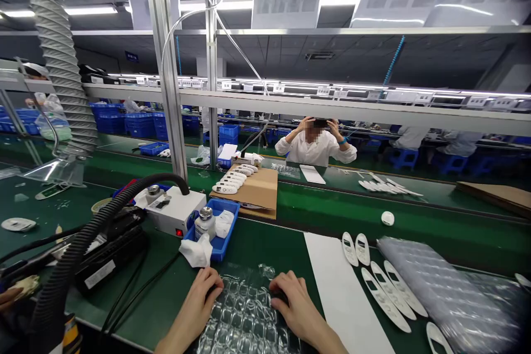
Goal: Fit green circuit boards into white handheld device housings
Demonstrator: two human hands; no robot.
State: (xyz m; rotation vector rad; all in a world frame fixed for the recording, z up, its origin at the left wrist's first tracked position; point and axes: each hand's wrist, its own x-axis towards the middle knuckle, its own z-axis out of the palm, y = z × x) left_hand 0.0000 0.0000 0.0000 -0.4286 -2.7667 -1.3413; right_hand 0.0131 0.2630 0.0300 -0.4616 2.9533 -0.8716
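Observation:
A clear plastic blister tray (246, 310) with rows of moulded pockets lies on the green bench in front of me. My left hand (199, 301) is at its upper left edge, fingers curled and closed on the rim. On the opposite side my right hand (296, 304) grips the right edge, thumb and fingers bent inward. A crumpled white cloth (197, 251) lies just beyond my left fingertips. To the right of my right hand is a long white sheet (340, 287), and beside it lie several white oval device housings (385, 298) with small dark windows.
A blue bin (226, 243) holds a metal-capped bottle (205, 224). Left of it stand a white box (176, 213) and a black hose (89, 232). Stacked clear trays (448, 293) lie at right. Across the green conveyor (332, 204), a person (311, 144) sits with raised hands.

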